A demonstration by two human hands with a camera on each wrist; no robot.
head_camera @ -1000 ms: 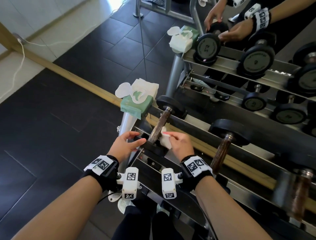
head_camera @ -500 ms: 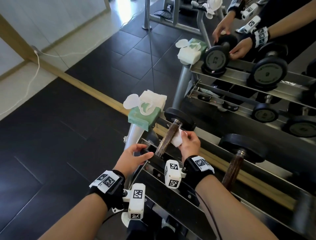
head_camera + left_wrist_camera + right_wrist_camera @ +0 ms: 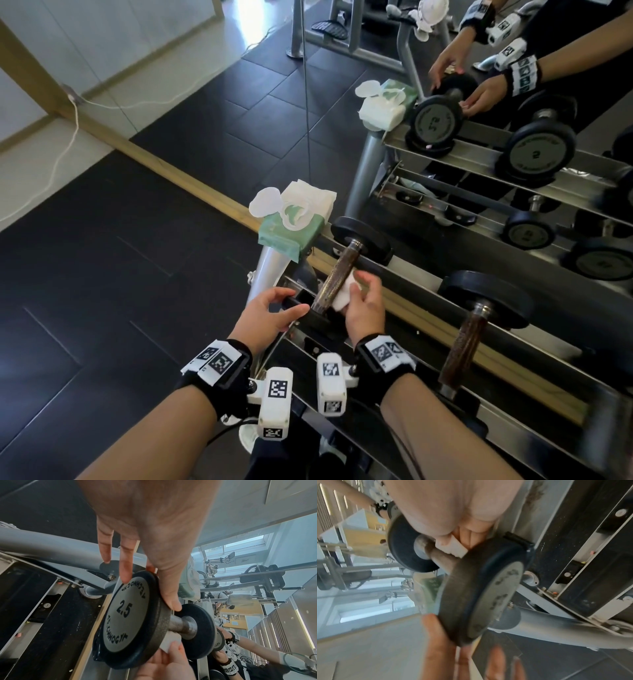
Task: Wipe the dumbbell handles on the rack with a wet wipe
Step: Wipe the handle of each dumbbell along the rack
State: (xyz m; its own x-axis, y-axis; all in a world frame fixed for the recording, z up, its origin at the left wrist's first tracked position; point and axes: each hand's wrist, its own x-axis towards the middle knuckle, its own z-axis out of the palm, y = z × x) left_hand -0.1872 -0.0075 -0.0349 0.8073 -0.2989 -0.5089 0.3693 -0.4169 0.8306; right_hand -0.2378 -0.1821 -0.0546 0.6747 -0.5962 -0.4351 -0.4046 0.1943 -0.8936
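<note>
The rack [image 3: 404, 274] stands against a mirrored wall, steel rails running left to right, with a green pack of wipes [image 3: 291, 229] on its left end post. The leftmost dumbbell [image 3: 337, 270], marked 2.5, lies across the rails, its long axis running from the person toward the mirror, far plate at the glass. The left hand [image 3: 270, 313] steadies the near plate, thumb and fingers loosely curved over its rim. The right hand [image 3: 363, 305] pinches a folded wet wipe [image 3: 342, 296] against the right side of the handle [image 3: 334, 281].

Judgement: wiping of the first handle is in progress. The next move calls for strokes along the handle, then the neighbouring dumbbell [image 3: 469, 337], as yet untouched.
</note>
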